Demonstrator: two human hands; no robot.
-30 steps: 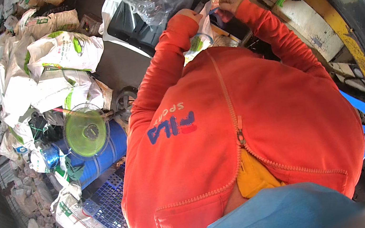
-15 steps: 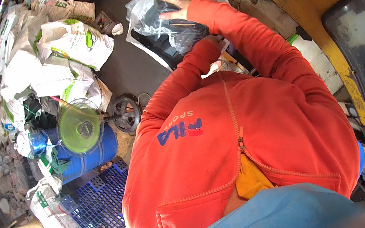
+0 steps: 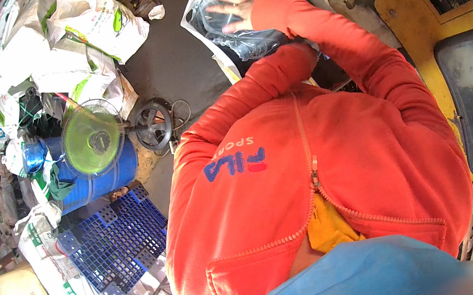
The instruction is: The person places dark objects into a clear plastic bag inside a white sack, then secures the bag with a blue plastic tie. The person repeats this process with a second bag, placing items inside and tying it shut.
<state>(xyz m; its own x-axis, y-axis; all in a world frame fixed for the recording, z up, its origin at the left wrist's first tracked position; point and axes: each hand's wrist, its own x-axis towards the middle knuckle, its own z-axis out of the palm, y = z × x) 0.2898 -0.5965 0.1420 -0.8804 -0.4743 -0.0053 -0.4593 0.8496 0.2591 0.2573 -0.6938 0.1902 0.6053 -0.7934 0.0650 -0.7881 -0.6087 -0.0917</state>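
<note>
Right hand (image 3: pixel 235 7), fingers (image 3: pixel 220 7) spread wide and flat on a clear plastic bag (image 3: pixel 243 40) of dark parts lying directly beneath them; left hand hidden behind the orange sleeve (image 3: pixel 274 72).

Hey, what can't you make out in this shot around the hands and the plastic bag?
- Left hand: head view, hidden past the left sleeve, under the right forearm; its grip cannot be told.
- Contents of the clear plastic bag: head view, something dark, veiled by crinkled plastic and the spread right hand.
- Yellow machine: head view, cut off by the right rim.
</note>
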